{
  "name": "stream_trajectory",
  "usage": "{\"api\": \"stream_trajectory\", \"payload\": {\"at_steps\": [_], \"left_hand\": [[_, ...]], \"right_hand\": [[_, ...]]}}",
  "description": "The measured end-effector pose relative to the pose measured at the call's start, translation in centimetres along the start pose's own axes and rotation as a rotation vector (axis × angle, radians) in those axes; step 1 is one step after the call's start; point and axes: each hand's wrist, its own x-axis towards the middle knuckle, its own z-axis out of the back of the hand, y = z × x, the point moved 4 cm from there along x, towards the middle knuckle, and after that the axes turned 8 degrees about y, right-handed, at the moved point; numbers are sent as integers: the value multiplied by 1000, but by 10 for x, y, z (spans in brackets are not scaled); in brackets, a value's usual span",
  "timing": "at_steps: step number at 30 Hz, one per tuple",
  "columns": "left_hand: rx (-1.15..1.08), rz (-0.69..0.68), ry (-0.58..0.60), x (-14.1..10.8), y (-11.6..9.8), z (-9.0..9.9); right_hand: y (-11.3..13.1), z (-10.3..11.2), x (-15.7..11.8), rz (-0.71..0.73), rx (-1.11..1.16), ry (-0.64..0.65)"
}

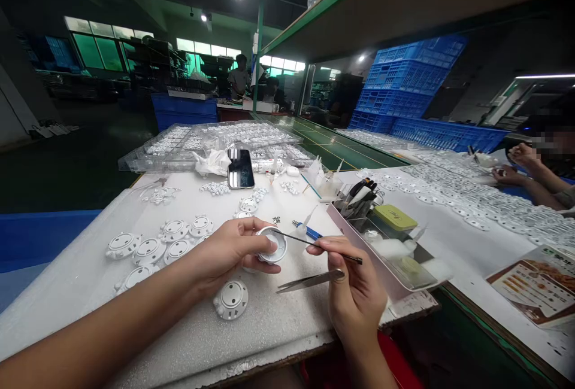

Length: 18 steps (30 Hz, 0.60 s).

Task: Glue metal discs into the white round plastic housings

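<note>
My left hand (238,245) is closed around a white round plastic housing (279,251), tilted so that its hollow side shows, with the thumb pressing inside it. In my right hand (354,293) a thin dark rod-like tool (305,241) is pinched between thumb and fingers, its tip at the housing's rim. The same hand also keeps a pair of metal tweezers (309,281), pointing left, below the rod. Under my hands lies a similar white housing (231,300), flat on the foam-covered table (188,341). Several more housings (148,251) are spread beside my left forearm.
A phone (241,169), small white parts (215,188) and clear trays (135,158) lie farther back. A tool box (381,257) stands to the right, a blue-handled tool (308,230) beside it. A co-worker's hands (516,164) are at the far right, near stacked blue crates (399,90).
</note>
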Motion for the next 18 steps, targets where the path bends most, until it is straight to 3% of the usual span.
{"api": "stream_trajectory", "payload": {"at_steps": [4,11,14,18], "left_hand": [[-7,-5,-6,1,1,1],[-6,-4,-11,1,1,2],[6,8,-22,2,1,4],[23,16,-34,4,1,5]], "right_hand": [[1,0,1,46,44,-17],[-3,3,-5,-58,47,-74],[-5,19,-10,-136,48,-213],[1,68,-11,-320,-60,-560]]}}
